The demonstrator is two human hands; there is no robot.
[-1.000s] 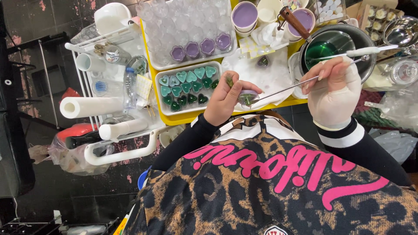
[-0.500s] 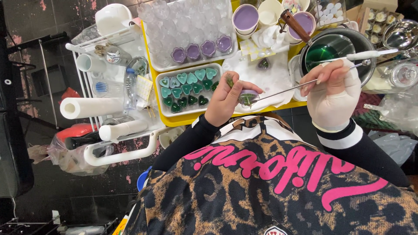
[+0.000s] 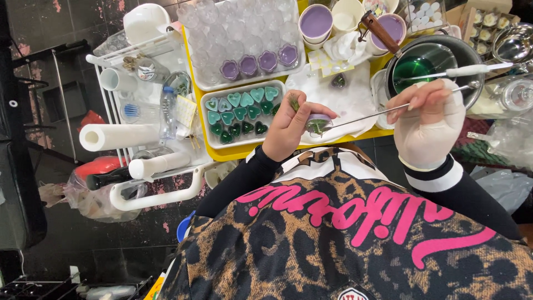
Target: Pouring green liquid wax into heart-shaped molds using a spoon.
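My left hand (image 3: 288, 130) holds a small clear cup of purple wax (image 3: 318, 124) with green bits in it, just above the front edge of the yellow table (image 3: 233, 153). My right hand (image 3: 427, 125), in a white glove, grips long thin metal tweezers (image 3: 377, 113) whose tip reaches into that cup. Behind the right hand stands a metal pot of green liquid (image 3: 422, 66) with a white-handled tool (image 3: 472, 70) lying across it.
A white tray of teal and green heart candles (image 3: 239, 111) lies left of my left hand. Behind it is a tray of clear moulds (image 3: 244, 39), some purple. Purple-filled cups (image 3: 316, 22), a white cloth (image 3: 350, 89) and a cluttered white cart (image 3: 139, 111) with paper roll surround them.
Both hands stay almost still. The tweezers' tip stays in the small cup, with the right hand shifting only slightly.
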